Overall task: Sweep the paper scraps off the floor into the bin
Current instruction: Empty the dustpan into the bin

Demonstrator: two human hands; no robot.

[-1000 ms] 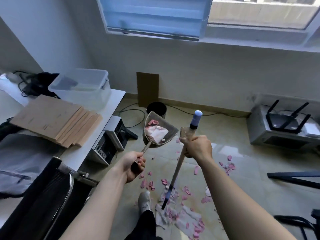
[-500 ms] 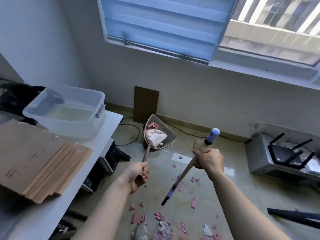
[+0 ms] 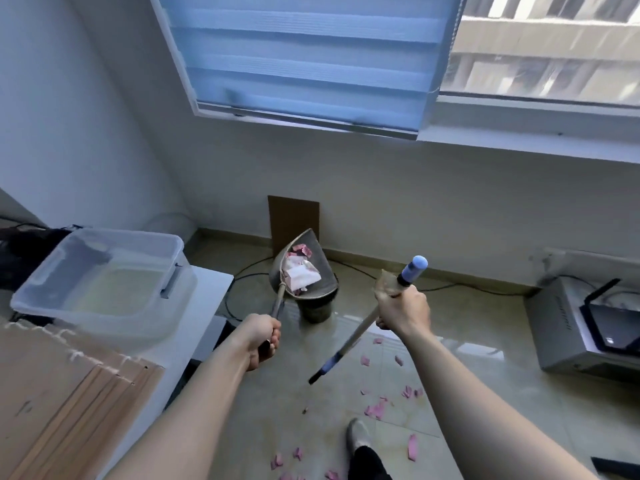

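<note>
My left hand (image 3: pixel 260 337) grips the handle of a metal dustpan (image 3: pixel 325 271), which hangs tilted right above the small dark bin (image 3: pixel 317 309) by the wall. Pink and white paper scraps (image 3: pixel 300 276) lie inside the pan. My right hand (image 3: pixel 403 309) grips the wooden broom handle (image 3: pixel 360 332) just below its blue tip; the stick slants down to the left and its head is not in view. More pink paper scraps (image 3: pixel 375 410) lie scattered on the tiled floor in front of my shoe (image 3: pixel 356 436).
A white table (image 3: pixel 207 285) on the left carries a clear plastic tub (image 3: pixel 104 282) and stacked cardboard sheets (image 3: pixel 69 403). A brown board (image 3: pixel 294 220) leans on the wall behind the bin. A grey box with a router (image 3: pixel 595 323) sits at the right. Cables run along the skirting.
I have stepped toward the wall; the dustpan with its scraps has moved forward from short of the bin to above it. The broom came along, and the scraps on the floor now lie nearer my feet.
</note>
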